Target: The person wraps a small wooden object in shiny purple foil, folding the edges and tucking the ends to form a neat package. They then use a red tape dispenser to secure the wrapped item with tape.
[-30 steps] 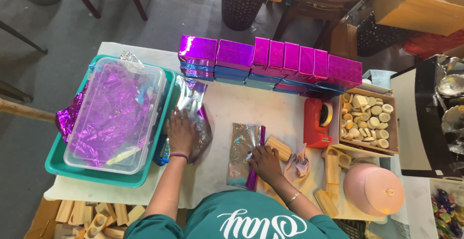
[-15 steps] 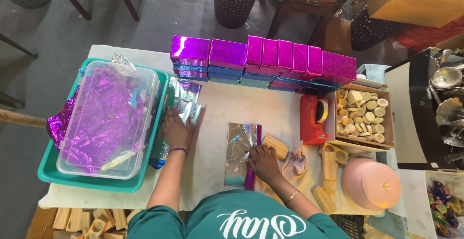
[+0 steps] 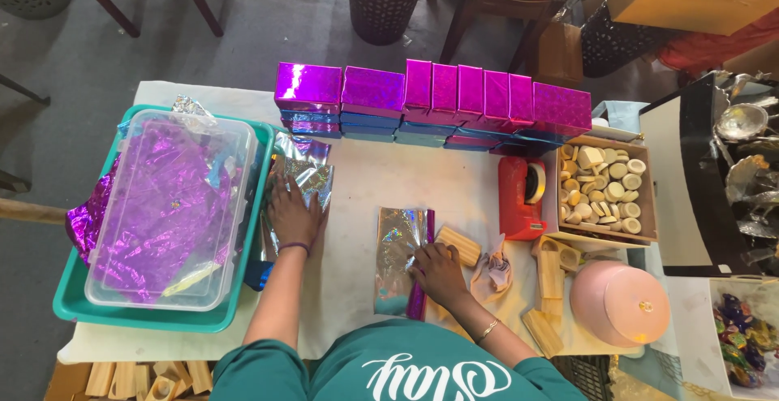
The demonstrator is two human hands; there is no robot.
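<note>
Our left hand (image 3: 294, 216) still presses flat on the foil stack (image 3: 304, 175) beside the teal tray (image 3: 146, 320); our right hand (image 3: 436, 271), unmoved, pinches the foil sheet (image 3: 399, 255) mid-counter (image 3: 365, 182).

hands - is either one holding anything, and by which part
Neither lifts anything. The right hand presses the right edge of the foil sheet on the table; the left hand lies flat on a stack of foil sheets.

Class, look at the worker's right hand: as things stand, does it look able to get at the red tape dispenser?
Probably yes. The right hand rests on the foil sheet, and the red tape dispenser stands on the same side, with only a wooden block low on the table between them.
</note>
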